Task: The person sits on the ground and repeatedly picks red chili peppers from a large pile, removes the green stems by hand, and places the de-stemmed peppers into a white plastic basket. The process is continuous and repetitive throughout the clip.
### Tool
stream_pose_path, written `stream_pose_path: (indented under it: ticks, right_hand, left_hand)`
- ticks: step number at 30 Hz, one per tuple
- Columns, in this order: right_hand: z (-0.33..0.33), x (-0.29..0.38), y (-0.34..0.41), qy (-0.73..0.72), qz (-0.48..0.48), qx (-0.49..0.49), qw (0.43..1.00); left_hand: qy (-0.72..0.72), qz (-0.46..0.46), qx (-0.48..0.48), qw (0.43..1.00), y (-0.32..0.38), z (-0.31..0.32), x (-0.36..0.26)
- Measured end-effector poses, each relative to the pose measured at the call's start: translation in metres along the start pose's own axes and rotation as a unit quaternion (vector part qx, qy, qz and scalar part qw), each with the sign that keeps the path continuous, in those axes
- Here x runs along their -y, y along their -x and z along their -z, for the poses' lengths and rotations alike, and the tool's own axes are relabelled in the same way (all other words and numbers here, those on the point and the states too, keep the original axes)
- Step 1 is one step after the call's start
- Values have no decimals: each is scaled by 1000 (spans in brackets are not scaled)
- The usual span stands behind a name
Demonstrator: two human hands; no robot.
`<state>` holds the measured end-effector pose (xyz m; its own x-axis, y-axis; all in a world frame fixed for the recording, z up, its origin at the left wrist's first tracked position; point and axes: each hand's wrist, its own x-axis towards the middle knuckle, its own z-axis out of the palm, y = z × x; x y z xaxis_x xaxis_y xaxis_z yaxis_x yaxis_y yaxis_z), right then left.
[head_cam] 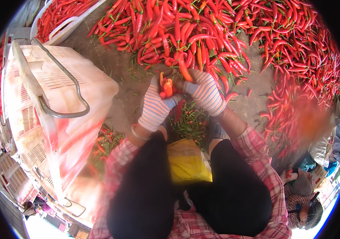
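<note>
My left hand (157,104), in a striped knit glove with bare fingertips, is closed around a few red and orange chili peppers (168,87). My right hand (202,89), gloved the same way, has its fingers at one orange-red chili pepper (184,68) that points up and away. Both hands are close together above the ground, in front of my knees. A large heap of red chili peppers (164,33) with green stems lies just beyond them. Below the hands, between my feet, is a pile of green stems and pepper bits (190,122).
A stained white plastic crate (98,80) with a metal handle (79,89) stands at my left. Behind it is a white basket (68,31) of peppers. Another pepper heap (298,44) spreads at right. A yellow sack (187,161) lies between my legs. Another person (302,194) sits at lower right.
</note>
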<state>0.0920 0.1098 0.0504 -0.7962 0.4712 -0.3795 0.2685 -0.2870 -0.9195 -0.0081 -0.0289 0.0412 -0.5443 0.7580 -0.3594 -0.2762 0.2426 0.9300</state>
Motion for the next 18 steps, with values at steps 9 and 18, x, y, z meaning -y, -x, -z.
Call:
stream_pose_path:
  ticks: [9,18]
  right_hand:
    - [3,9,25,-413,-149,16,898]
    - [20,-44,70,514,-32,310,799]
  left_hand:
    - [-239,-224,53,943,14,-6,-27]
    - [-499,-423,-464,597,110,138,-246]
